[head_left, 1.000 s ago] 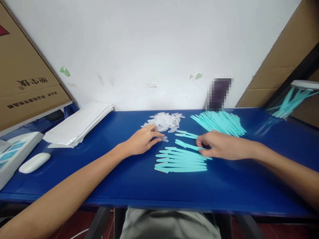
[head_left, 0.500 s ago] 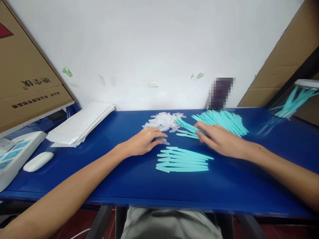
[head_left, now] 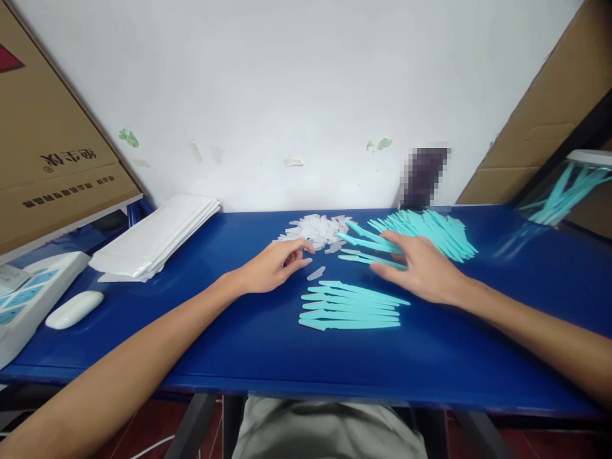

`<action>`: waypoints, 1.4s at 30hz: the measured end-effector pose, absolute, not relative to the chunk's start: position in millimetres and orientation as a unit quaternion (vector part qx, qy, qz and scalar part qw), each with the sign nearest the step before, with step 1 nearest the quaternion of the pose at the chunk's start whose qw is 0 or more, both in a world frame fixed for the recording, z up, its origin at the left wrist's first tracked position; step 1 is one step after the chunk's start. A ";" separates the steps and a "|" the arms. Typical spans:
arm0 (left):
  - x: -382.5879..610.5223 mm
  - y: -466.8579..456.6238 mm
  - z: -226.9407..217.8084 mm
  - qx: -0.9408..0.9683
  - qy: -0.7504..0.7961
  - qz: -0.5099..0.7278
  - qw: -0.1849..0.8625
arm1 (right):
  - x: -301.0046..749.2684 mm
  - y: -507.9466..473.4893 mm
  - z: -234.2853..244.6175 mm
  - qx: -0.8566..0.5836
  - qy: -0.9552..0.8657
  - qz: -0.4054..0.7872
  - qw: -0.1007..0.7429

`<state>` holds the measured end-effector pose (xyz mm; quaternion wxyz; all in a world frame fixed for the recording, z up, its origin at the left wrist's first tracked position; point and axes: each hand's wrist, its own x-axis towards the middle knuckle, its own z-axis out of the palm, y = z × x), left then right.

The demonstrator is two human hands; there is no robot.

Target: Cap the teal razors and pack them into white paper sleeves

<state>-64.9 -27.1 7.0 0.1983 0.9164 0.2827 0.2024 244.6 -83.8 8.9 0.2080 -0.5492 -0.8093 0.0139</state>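
My left hand point(head_left: 272, 264) hovers over the blue table, thumb and index finger apart and nothing visible between them. Just beyond its fingertips lies a single translucent white blade cap point(head_left: 316, 273); a heap of the same caps point(head_left: 313, 231) is behind the hand. On the right, my right hand point(head_left: 421, 264) has its thumb and fingers spread over a few loose turquoise eyebrow razors point(head_left: 366, 242), whose handle ends it partly hides. Between the hands and nearer to me, several turquoise razors point(head_left: 354, 307) lie side by side in a fanned row.
A large pile of turquoise razors point(head_left: 430, 231) sits behind my right hand. To the far right stands a clear container with razors point(head_left: 559, 194). On the left are stacked white packets point(head_left: 157, 236), a white mouse-shaped object point(head_left: 75, 310) and a cardboard box point(head_left: 62, 140).
My left hand has drawn back slightly left, leaving one cap on the table. My right hand's fingers have opened from the razors, which now lie apart beneath it.
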 end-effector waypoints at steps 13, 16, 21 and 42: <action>-60.2 -30.1 1.1 0.914 0.316 0.235 0.093 | 243.4 -77.0 11.1 -0.544 -0.827 0.069 0.125; -60.1 -28.2 -1.6 0.929 0.308 0.186 0.083 | 244.4 -76.5 10.3 -0.543 -0.828 0.077 0.115; -59.0 -30.2 -0.5 0.935 0.316 0.150 0.056 | 242.2 -78.1 9.4 -0.515 -0.845 0.076 0.121; -57.4 -28.6 1.2 0.915 0.376 0.142 0.033 | 236.7 -88.4 16.8 -0.442 -0.888 0.081 0.095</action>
